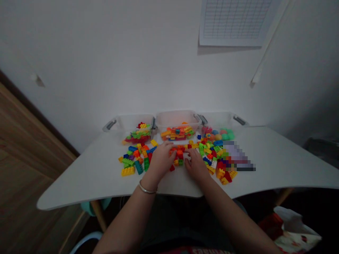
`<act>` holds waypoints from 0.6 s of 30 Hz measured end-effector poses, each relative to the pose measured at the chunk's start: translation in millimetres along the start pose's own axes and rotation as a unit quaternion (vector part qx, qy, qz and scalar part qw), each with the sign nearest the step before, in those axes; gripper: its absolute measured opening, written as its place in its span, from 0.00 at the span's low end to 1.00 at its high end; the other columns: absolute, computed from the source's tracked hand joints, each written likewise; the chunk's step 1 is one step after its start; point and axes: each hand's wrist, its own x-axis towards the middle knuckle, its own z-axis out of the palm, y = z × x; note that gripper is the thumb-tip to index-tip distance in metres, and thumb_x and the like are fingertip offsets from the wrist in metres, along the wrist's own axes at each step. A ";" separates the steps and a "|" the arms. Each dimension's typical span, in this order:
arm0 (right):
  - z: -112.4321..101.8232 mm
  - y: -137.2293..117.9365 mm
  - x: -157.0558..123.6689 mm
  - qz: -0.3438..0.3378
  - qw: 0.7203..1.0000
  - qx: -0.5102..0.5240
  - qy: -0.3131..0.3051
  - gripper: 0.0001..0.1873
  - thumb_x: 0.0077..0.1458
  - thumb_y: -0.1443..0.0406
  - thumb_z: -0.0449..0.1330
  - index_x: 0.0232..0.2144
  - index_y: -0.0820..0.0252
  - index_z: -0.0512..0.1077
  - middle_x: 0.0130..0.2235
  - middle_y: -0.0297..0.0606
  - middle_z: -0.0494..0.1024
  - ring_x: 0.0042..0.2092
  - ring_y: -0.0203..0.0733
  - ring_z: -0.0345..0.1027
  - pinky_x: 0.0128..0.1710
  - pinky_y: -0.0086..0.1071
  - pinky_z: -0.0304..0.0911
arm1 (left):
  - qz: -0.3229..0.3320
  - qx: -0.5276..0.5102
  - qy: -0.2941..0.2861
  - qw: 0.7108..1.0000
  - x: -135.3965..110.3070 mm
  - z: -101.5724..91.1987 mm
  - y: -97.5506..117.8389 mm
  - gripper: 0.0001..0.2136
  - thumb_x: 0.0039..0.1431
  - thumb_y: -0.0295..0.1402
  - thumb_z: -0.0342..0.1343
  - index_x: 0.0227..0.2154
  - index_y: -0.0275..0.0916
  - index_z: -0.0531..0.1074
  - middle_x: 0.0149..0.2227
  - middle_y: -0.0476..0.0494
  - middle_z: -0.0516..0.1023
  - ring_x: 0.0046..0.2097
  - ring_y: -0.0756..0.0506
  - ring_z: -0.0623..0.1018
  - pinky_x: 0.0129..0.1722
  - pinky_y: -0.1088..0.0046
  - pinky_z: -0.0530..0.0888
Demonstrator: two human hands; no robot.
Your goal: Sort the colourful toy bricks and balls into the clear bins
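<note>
My left hand [162, 157] is over the middle of the table, its fingers and thumb curled around an orange-red toy brick [172, 151] that they partly cover. A red toy brick [180, 154] lies between my two hands. To the right, my right hand [196, 164] is close to it, with index finger and thumb apart and nothing visible between them. Just below the hands' gap are a green toy brick [180, 162] and a small dark red one [172, 168]. Loose bricks of many colours spread on both sides, including a yellow brick [128, 171] at the left.
Three clear plastic boxes stand along the wall: a left box [135, 120], a middle box [177, 118] and a right box [219, 118], each holding coloured pieces. A blurred-out flat object [238, 155] lies right of the bricks. The white table [100, 176] has a curved front edge.
</note>
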 end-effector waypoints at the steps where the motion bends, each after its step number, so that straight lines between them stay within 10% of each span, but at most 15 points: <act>1: 0.1 0.2 -0.3 -0.003 1.000 -0.005 -0.004 0.20 0.52 0.72 0.52 0.48 0.59 0.68 0.47 0.48 0.72 0.51 0.50 0.66 0.51 0.50 0.67 | -0.003 0.031 -0.017 0.999 -8.2 0.0 0.3 0.10 0.58 0.30 0.52 0.39 0.40 0.76 0.46 0.40 0.77 0.50 0.41 0.75 0.54 0.60 0.70; 10: 2.9 0.0 -0.8 -0.034 0.995 -0.074 -0.053 0.19 0.53 0.75 0.53 0.44 0.58 0.74 0.52 0.46 0.72 0.53 0.48 0.64 0.55 0.47 0.63 | 0.028 0.198 -0.083 0.976 -55.0 5.0 -2.9 0.18 0.55 0.34 0.57 0.49 0.46 0.72 0.58 0.38 0.70 0.60 0.33 0.67 0.60 0.40 0.57; 18: -2.1 -1.2 1.8 -0.004 0.994 -0.094 -0.051 0.08 0.55 0.72 0.56 0.35 0.58 0.74 0.37 0.43 0.74 0.42 0.49 0.67 0.44 0.44 0.66 | 0.040 0.200 -0.089 0.975 -58.4 20.0 -15.5 0.19 0.59 0.35 0.53 0.53 0.45 0.69 0.59 0.39 0.70 0.59 0.35 0.68 0.62 0.43 0.57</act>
